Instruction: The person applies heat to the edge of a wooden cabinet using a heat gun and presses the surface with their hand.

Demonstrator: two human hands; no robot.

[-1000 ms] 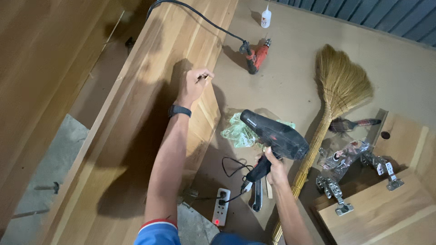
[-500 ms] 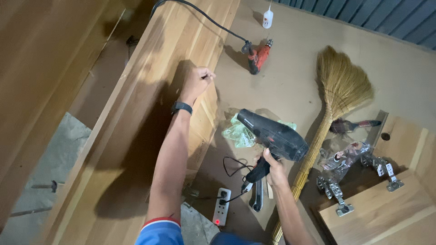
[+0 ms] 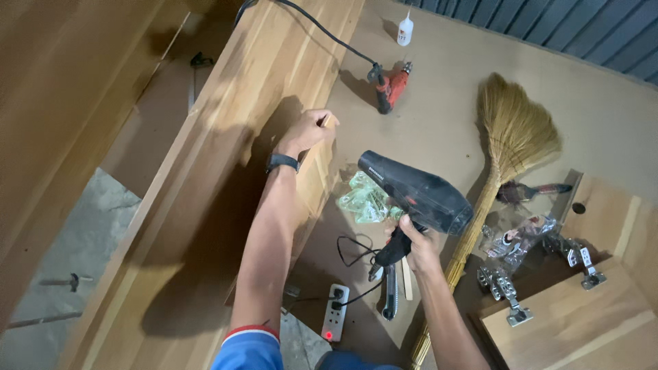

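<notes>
- Wooden panel [image 3: 226,178]: stands on edge on the floor; judged stiff and heavy, best gripped along its top edge.
- Left hand [image 3: 306,133]: closed on a thin strip [image 3: 327,120] at the panel's edge.
- Right hand [image 3: 418,241]: wrapped round the handle of the black hair dryer [image 3: 415,192] (light, rigid, corded), held beside the panel, above a power strip [image 3: 334,312].

Floor [image 3: 452,103]: drill [image 3: 389,85], broom [image 3: 504,147], perhaps hinges [image 3: 504,291].

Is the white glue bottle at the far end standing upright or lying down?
Upright. The white glue bottle stands on its base on the brown board, nozzle pointing up.
</notes>
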